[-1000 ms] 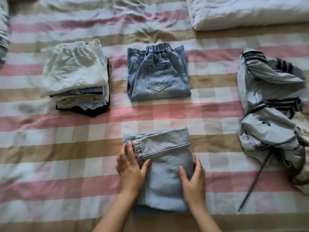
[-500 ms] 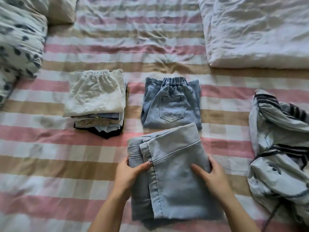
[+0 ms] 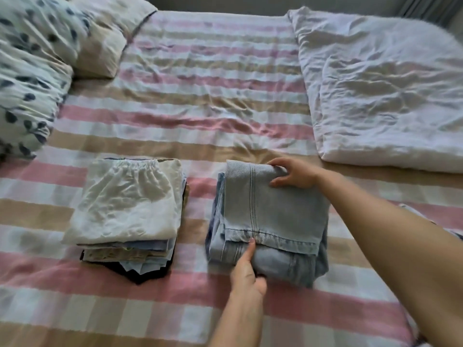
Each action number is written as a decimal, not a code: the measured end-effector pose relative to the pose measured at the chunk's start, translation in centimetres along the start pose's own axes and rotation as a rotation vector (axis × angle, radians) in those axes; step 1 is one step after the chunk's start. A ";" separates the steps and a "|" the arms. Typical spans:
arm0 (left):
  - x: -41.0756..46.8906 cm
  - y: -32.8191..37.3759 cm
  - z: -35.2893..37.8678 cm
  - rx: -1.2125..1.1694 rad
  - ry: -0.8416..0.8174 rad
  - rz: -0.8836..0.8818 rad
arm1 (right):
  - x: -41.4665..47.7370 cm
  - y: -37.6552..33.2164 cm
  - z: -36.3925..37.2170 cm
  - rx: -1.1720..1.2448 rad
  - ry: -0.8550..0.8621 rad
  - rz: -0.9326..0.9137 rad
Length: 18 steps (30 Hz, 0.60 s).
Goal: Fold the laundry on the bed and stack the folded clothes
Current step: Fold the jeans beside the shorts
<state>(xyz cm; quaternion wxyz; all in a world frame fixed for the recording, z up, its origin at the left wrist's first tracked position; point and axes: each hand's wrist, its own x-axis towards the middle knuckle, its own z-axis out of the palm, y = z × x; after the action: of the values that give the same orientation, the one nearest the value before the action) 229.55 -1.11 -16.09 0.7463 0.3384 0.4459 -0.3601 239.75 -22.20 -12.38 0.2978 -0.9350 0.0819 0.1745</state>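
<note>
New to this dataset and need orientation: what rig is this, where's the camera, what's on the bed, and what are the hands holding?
No machine here: a person works with two bare hands. The one picture comes from a wide-angle camera worn on the head, looking forward and down. The surface is a striped bed sheet. On it lie a stack of folded clothes topped by a white garment, a white duvet at the far right and pillows at the far left. Both hands hold a folded pair of jeans: the left hand pinches its near edge, the right hand grips its far edge. The jeans sit on another denim piece, whose darker edge shows beneath.
</note>
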 end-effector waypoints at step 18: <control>1.2 -0.3 2.6 1.255 0.199 1.484 | -6.2 -0.4 10.2 -0.219 0.608 0.224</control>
<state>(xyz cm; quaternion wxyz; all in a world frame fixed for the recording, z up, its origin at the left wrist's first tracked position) 230.79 -3.70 -16.22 0.4266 0.8978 -0.0920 0.0596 231.27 -15.60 -17.65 0.1366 -0.9558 0.2498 -0.0729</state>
